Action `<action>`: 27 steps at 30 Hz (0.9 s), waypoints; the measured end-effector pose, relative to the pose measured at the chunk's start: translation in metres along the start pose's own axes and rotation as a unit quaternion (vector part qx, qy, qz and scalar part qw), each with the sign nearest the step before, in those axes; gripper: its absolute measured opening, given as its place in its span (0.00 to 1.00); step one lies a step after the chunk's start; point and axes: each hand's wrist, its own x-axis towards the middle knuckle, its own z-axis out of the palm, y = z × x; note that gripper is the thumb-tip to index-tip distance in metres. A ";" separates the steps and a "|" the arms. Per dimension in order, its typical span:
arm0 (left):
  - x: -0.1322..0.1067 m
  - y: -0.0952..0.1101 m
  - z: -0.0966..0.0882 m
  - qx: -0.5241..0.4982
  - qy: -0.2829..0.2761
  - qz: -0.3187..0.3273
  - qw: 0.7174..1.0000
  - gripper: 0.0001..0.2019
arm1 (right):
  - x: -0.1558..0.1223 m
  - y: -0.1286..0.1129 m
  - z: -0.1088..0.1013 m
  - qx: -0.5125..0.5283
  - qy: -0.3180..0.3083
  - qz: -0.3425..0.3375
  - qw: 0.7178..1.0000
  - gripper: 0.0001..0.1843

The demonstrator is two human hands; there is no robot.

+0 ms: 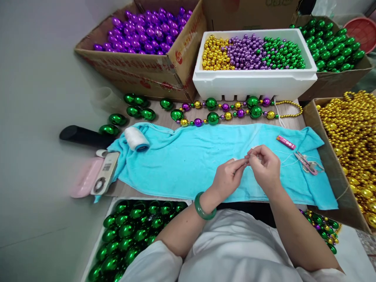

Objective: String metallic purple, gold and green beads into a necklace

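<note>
My left hand (229,175), with a green bangle (205,206) on its wrist, meets my right hand (266,166) at the fingertips above a turquoise towel (182,160). Both hands pinch a fine white thread (285,153), which trails out to the right; its end between the fingers is too small to make out. Pink-handled snips (307,162) and a pink lighter (285,142) lie on the towel right of my right hand. Behind the hands stretches a strung bead necklace (213,118) of green, purple and gold beads. A white thread spool (136,138) rests at the towel's left end.
At the back stand a carton (138,72) of purple beads, a white foam box (254,83) with gold, purple and green beads, and a carton (337,84) of green beads. A carton (331,156) of gold bead strands borders the right. Loose green beads (147,114) lie back left.
</note>
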 end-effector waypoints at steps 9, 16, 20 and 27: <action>0.003 0.002 -0.004 0.179 -0.094 0.018 0.979 0.15 | 0.005 0.002 0.002 -0.060 -0.015 0.036 0.997 0.04; 0.018 -0.004 -0.022 0.277 -0.101 0.022 0.955 0.16 | 0.027 -0.014 -0.052 0.193 0.008 0.171 0.966 0.11; 0.027 -0.004 -0.037 0.240 -0.065 0.029 0.968 0.18 | 0.035 -0.019 -0.109 0.246 0.070 0.140 0.957 0.11; 0.036 0.001 -0.047 0.230 -0.013 0.047 0.972 0.23 | 0.033 0.010 -0.162 0.343 0.162 0.156 0.912 0.09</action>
